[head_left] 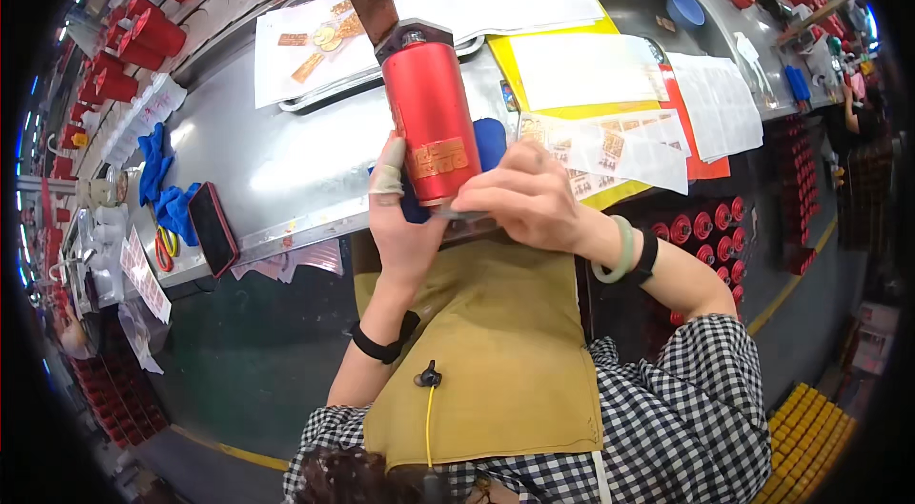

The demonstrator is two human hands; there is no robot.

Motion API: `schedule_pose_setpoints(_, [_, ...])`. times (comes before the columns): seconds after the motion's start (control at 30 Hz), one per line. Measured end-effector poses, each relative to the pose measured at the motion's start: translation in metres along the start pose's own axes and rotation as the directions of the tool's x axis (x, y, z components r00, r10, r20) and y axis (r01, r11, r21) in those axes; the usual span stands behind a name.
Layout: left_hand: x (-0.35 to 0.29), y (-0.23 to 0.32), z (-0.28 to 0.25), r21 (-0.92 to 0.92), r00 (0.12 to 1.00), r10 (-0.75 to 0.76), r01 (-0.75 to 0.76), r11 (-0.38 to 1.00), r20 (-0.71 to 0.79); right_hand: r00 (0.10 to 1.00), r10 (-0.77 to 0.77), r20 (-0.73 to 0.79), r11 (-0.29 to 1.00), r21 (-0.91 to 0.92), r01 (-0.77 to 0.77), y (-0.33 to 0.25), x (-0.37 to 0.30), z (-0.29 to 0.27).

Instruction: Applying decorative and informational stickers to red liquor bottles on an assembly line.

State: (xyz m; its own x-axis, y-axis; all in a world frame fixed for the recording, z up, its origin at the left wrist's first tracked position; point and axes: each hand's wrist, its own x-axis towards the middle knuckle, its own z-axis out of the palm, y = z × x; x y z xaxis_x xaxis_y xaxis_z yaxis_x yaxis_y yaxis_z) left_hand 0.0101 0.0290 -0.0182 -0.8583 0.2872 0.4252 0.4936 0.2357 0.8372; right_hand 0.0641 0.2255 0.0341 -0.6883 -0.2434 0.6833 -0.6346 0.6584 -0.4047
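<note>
Steel desk (pixel 286 170), red can (pixel 431 123) upright at its near edge.
Left hand (pixel 400 227) grips the can; right hand (pixel 524 199) pinches its base.

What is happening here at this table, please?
A person in a checked shirt and tan apron holds a red cylindrical metal can upright at the edge of a steel worktable. The left hand grips it from the side, with a covered thumb against a gold label. The right hand works at the can's lower end. Sheets of gold stickers lie beside it.
</note>
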Motion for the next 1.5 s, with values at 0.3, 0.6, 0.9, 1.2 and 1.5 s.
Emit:
schedule_pose_setpoints(0.3, [0.011,0.018,-0.011,0.165,0.998,-0.031,0.022,0.986,0.055,0.997,-0.04,-0.063,0.935,-0.355,0.015,0.024,0.027,-0.007])
schedule_pose_setpoints(0.6, [0.004,-0.011,-0.006,0.07,0.977,-0.178,0.171,0.983,0.114,0.998,0.044,-0.05,0.912,-0.406,-0.06,0.031,0.06,-0.004])
schedule_pose_setpoints(0.9, [0.005,0.002,-0.012,0.176,0.995,-0.076,0.062,0.982,0.071,0.989,0.029,-0.147,0.934,-0.349,-0.079,0.049,0.069,-0.011])
schedule_pose_setpoints(1.2, [0.02,0.029,-0.009,0.494,0.949,0.265,-0.317,0.81,0.173,0.927,0.24,-0.29,0.943,-0.157,-0.293,0.027,0.048,-0.027])
schedule_pose_setpoints(1.5, [0.012,0.019,-0.014,0.35,0.974,0.2,-0.226,0.909,0.109,0.791,0.501,-0.352,0.853,0.048,-0.519,0.009,0.021,-0.034])
